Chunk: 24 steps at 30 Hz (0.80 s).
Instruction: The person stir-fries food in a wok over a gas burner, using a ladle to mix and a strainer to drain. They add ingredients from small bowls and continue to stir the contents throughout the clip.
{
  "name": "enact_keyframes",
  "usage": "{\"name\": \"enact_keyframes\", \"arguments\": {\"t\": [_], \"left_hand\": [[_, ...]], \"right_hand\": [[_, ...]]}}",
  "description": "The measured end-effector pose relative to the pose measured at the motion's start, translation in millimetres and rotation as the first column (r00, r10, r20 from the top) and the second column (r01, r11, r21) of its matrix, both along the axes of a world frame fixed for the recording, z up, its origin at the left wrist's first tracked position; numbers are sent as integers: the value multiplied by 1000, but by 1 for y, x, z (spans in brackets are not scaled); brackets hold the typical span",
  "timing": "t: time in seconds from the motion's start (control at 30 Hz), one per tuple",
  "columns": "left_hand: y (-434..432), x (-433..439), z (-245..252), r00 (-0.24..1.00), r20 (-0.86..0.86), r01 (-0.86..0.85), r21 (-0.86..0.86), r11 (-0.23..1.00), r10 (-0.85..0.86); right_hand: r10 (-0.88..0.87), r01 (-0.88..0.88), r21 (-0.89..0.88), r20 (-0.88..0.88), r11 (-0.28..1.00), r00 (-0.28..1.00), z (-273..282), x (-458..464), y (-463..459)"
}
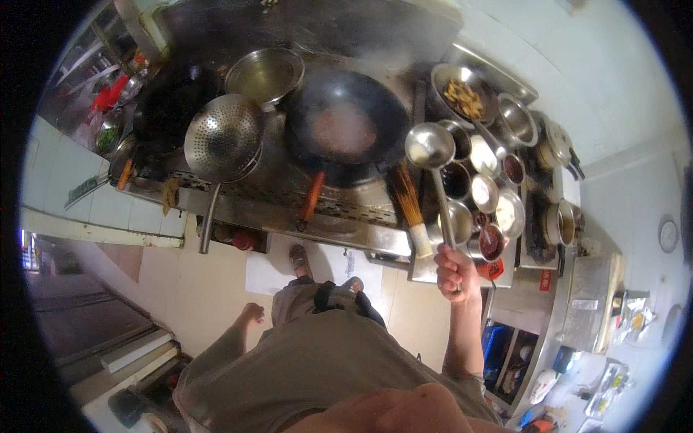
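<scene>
My right hand (456,273) grips the handle of a steel ladle (430,146). Its bowl is held over the seasoning containers, right of the wok, with a little pale matter in it. My left hand (253,314) hangs low by my side, fingers loosely curled; no object shows in it. A black wok (346,97) with a wooden handle (312,195) sits on the range before me. Brownish-red liquid (345,130) steams inside it, blurred by the vapour. Beneath the ladle stand a dark sauce pot (456,181) and a bowl of white seasoning (484,155).
A perforated strainer (223,138) lies left of the wok, its handle jutting past the counter edge. Behind it is a basin of yellowish liquid (265,76). A bamboo wok brush (411,200) leans right of the wok. Fried pieces (463,99) fill a pan farther back.
</scene>
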<state>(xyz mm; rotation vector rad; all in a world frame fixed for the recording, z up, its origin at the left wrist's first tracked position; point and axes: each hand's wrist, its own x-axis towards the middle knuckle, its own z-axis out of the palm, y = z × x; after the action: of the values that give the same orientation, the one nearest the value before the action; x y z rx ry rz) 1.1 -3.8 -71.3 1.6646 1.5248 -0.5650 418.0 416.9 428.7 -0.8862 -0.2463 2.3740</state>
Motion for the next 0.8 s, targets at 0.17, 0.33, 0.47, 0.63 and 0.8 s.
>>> {"name": "enact_keyframes", "arguments": {"t": [0.17, 0.33, 0.47, 0.63, 0.8], "left_hand": [[-25, -49, -31, 958, -111, -276, -95, 956, 265], [15, -69, -37, 1000, -25, 0, 141, 990, 4], [99, -51, 71, 856, 306, -339, -276, 899, 417], [247, 19, 347, 902, 413, -159, 48, 986, 125], [435, 163, 512, -138, 961, -183, -262, 948, 239]], "right_hand": [[30, -174, 284, 448, 943, 894, 32, -86, 33], [-85, -353, 486, 674, 799, 734, 90, -127, 57], [-174, -361, 584, 666, 727, 725, 121, -118, 77], [-235, -448, 683, 665, 577, 709, 65, -106, 110], [-368, -733, 554, 826, 394, 426, -103, -131, 94]]}}
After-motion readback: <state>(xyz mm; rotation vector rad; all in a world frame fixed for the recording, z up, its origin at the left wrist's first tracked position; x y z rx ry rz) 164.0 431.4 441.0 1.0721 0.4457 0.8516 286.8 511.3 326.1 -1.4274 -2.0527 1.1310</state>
